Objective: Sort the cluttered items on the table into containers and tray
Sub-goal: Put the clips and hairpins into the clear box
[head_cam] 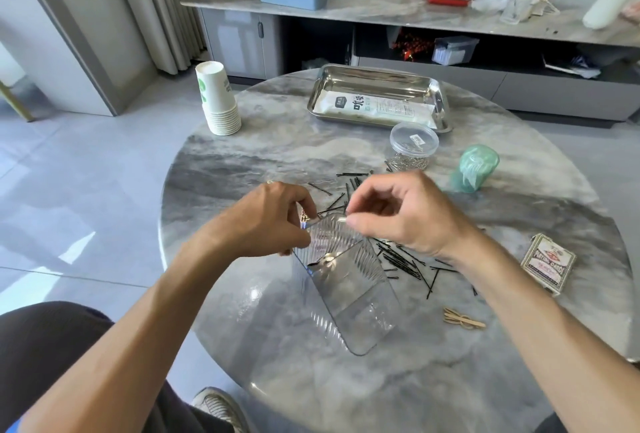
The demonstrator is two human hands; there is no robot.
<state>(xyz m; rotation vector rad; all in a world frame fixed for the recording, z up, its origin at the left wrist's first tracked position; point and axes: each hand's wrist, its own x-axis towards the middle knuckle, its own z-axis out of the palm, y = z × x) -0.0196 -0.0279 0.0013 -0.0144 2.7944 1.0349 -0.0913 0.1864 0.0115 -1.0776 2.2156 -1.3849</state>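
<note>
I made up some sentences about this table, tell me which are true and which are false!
1. A white packet lies in the metal tray. True.
2. The paper cups are scattered singly. False: they stand in one upside-down stack.
3. Both hands, left hand and right hand, pinch the rim of the clear ribbed container. True.
4. The black hairpins are all inside the tray. False: they lie loose on the table.
5. The card box sits beside the left hand. False: it lies off to the right.
</note>
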